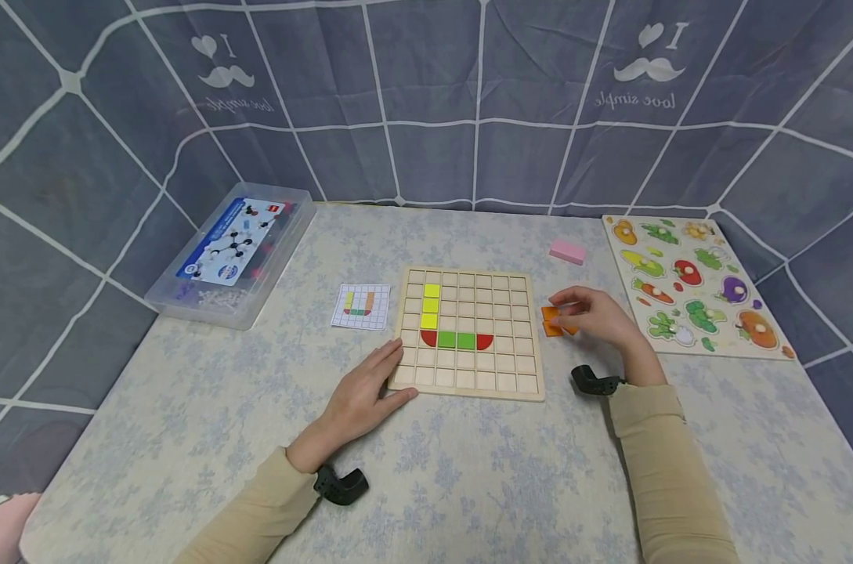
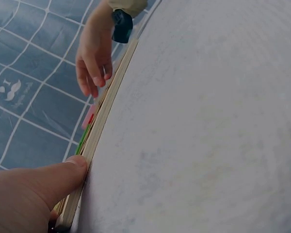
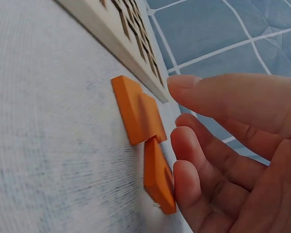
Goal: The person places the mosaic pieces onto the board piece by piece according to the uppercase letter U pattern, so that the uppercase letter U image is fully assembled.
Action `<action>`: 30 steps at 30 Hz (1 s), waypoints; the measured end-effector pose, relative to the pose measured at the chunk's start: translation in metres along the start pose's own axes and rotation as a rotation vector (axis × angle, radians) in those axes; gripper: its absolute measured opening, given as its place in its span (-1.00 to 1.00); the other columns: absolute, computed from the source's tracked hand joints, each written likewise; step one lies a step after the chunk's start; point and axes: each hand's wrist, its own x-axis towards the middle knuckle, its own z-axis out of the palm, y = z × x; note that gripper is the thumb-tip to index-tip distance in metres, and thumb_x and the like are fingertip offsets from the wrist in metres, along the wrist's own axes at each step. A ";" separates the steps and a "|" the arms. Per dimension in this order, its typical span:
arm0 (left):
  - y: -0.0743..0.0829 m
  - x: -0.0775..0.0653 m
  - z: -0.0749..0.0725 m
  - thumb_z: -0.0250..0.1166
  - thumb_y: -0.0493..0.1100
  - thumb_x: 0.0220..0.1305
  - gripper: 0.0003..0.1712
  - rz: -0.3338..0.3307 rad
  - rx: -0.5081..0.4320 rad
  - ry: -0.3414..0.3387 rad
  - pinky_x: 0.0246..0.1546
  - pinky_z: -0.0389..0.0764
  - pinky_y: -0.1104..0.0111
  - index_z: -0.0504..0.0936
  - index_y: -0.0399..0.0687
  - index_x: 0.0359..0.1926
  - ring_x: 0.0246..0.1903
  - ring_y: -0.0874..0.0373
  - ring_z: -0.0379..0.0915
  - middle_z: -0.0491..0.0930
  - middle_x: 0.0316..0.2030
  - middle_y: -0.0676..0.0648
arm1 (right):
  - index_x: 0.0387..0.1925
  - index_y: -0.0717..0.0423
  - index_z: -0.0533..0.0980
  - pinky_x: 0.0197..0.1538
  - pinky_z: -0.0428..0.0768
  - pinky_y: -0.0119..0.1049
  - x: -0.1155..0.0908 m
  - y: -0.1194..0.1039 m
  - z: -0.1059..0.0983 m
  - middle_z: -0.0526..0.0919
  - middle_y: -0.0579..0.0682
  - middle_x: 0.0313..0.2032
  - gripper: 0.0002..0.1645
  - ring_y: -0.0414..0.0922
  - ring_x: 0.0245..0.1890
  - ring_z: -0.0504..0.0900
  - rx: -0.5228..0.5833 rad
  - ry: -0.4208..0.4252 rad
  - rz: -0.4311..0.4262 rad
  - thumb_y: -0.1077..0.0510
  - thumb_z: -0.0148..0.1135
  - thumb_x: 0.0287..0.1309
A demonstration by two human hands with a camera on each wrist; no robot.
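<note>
A wooden grid board (image 1: pixel 496 377) lies mid-table, carrying a column of yellow squares (image 1: pixel 431 291), green squares (image 1: pixel 448 340) in a row and red rounded pieces (image 1: pixel 484 342) at the row's ends. My left hand (image 1: pixel 359 395) rests at the board's near left corner, its thumb (image 2: pixel 63 177) against the front edge and its fingers along the left side. To the right of the board, my right hand (image 1: pixel 595 315) hovers over orange square tiles (image 3: pixel 128 109), thumb and fingertips apart with nothing between them. One orange tile (image 3: pixel 157 177) lies close beside the fingertips in the right wrist view.
Left of the board is a small pattern card (image 1: pixel 360 309). A clear plastic case (image 1: pixel 257 301) stands at the back left. A pink block (image 1: pixel 567 251) sits behind the right hand, and a vegetable puzzle board (image 1: pixel 669 282) lies at the far right. Tiled-print cloth (image 1: pixel 433 86) hangs behind.
</note>
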 end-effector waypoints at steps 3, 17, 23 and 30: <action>0.000 0.000 0.000 0.32 0.03 0.18 -0.19 0.003 -0.002 0.004 0.23 0.28 0.08 0.30 -0.43 0.28 0.31 -0.10 0.12 0.24 0.31 -0.26 | 0.05 0.31 0.47 -0.35 0.48 -0.34 0.001 0.002 0.001 0.54 0.27 -0.07 -0.52 -0.04 -0.23 0.50 0.003 0.002 0.004 0.18 0.31 0.11; 0.000 0.000 0.000 0.32 0.03 0.18 -0.18 0.002 0.006 0.004 0.23 0.28 0.07 0.29 -0.44 0.28 0.32 -0.11 0.11 0.23 0.32 -0.26 | 0.05 0.33 0.48 -0.45 0.45 -0.38 0.006 0.008 0.005 0.56 0.13 -0.34 -0.51 -0.13 -0.47 0.47 -0.030 0.037 0.017 0.25 0.33 0.05; 0.001 0.000 0.000 0.32 0.04 0.18 -0.18 0.000 0.007 0.005 0.23 0.28 0.08 0.29 -0.44 0.28 0.31 -0.11 0.12 0.23 0.31 -0.26 | 0.05 0.34 0.48 -0.45 0.46 -0.40 0.006 0.007 0.005 0.58 0.15 -0.32 -0.50 -0.13 -0.45 0.47 -0.048 0.047 0.033 0.24 0.34 0.06; 0.000 0.000 0.000 0.31 0.05 0.19 -0.18 -0.004 0.010 -0.001 0.23 0.28 0.07 0.29 -0.43 0.28 0.32 -0.11 0.11 0.22 0.32 -0.25 | 0.05 0.34 0.48 -0.46 0.46 -0.40 0.006 0.005 0.006 0.57 0.14 -0.33 -0.51 -0.12 -0.45 0.47 -0.043 0.052 0.035 0.26 0.33 0.05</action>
